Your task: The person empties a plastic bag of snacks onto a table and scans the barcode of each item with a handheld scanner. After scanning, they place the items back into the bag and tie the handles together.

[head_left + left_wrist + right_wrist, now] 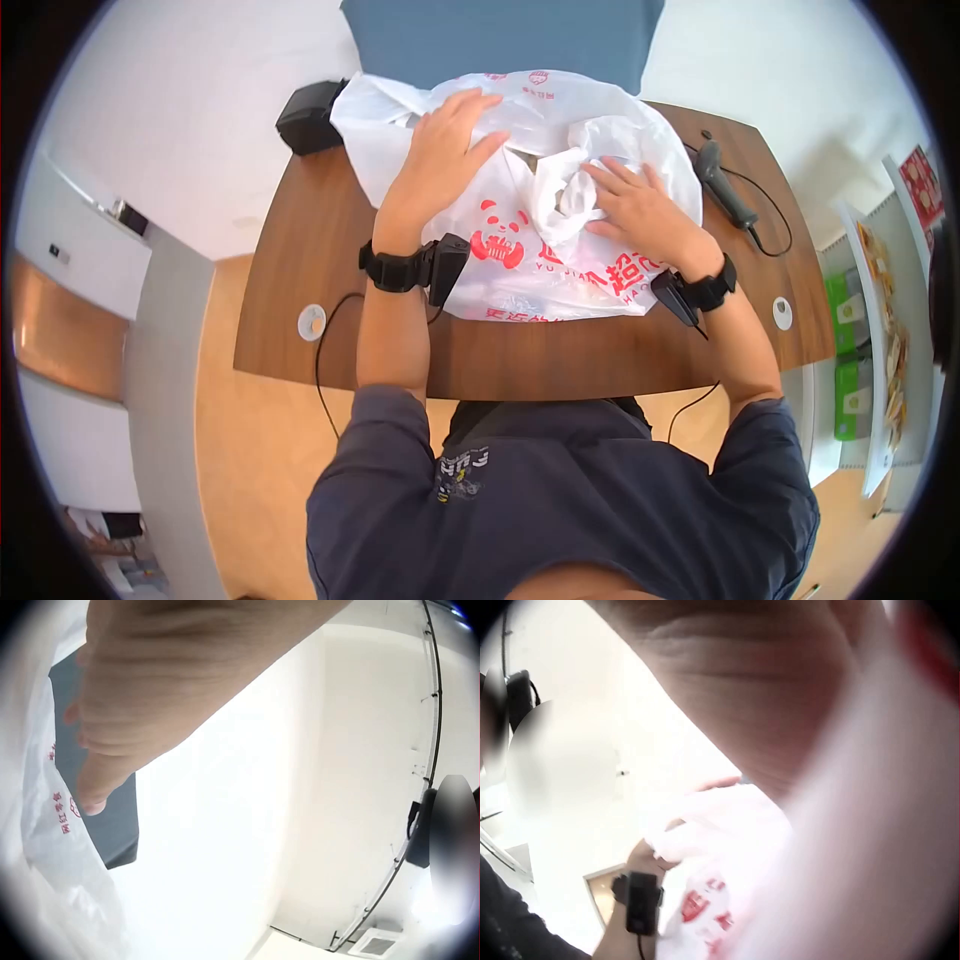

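Nearest, at the lower edge of the head view, a dark blue sleeve and shirt front (560,510) fill the foreground, with two thin cables running up from the chest toward the wrists. Beyond lies a brown wooden table (300,300) with two small round discs set in its surface, one at each side. On each wrist sits a black strap carrying a camera unit.

Centrally, a white plastic bag (530,270) printed with a red panda figure and red lettering lies crumpled on the table — both hands rest on top of it. Left hand (440,160): laid flat on the bag's upper left part, fingers extended and close together, pressing the film; the left wrist view shows those fingers (112,742) straight beside the bag's printed edge. Right hand (640,205): spread on the bag's right side, fingers straight and slightly apart, tips at a bunched fold near the bag's middle — nothing is gripped.

Farther off, a black box-shaped device (310,115) stands at the table's far left corner, touching the bag; a black handheld scanner (725,185) with a cord lies at the far right. Behind the table is a blue-grey panel (500,40).
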Demonstrator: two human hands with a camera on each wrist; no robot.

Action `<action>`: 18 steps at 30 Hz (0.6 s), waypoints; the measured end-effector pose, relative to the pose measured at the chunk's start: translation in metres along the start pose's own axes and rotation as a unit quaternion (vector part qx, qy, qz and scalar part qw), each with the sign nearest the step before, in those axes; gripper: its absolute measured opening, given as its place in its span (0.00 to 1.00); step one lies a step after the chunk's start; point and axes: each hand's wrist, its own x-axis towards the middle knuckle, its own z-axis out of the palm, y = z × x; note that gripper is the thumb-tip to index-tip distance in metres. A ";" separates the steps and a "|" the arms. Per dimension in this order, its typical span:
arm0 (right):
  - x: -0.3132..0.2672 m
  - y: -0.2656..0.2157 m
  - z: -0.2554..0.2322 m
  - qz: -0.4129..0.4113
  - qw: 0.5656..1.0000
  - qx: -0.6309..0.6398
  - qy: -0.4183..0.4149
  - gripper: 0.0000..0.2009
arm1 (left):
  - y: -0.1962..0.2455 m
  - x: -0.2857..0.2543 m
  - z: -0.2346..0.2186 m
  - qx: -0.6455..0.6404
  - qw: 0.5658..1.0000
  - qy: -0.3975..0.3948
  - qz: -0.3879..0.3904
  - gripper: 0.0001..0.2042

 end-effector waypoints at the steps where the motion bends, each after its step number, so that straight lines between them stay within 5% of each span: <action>1: -0.002 -0.004 -0.007 0.011 1.000 0.006 -0.003 0.17 | 0.004 0.001 -0.002 -0.080 0.996 0.034 0.004 0.19; 4: -0.012 -0.024 -0.057 0.064 0.994 0.079 -0.040 0.17 | 0.014 0.003 -0.002 -0.094 0.991 0.090 -0.021 0.17; 8: -0.028 -0.034 -0.112 -0.020 0.987 0.156 0.028 0.24 | 0.044 0.003 -0.009 -0.158 0.983 0.079 -0.043 0.17; 11: -0.037 -0.030 -0.135 -0.084 0.972 0.215 0.042 0.28 | 0.078 -0.008 -0.024 -0.227 0.972 0.046 0.025 0.17; 13: -0.040 -0.020 -0.141 -0.149 0.955 0.252 0.056 0.29 | 0.096 -0.022 -0.035 -0.305 0.946 -0.079 0.073 0.18; 15: -0.043 -0.006 -0.136 -0.157 0.942 0.285 0.084 0.29 | 0.104 -0.043 -0.043 -0.407 0.871 -0.255 0.102 0.19; 18: -0.044 0.014 -0.130 -0.140 0.926 0.326 0.129 0.28 | 0.098 -0.078 -0.023 -0.513 0.664 -0.524 0.149 0.23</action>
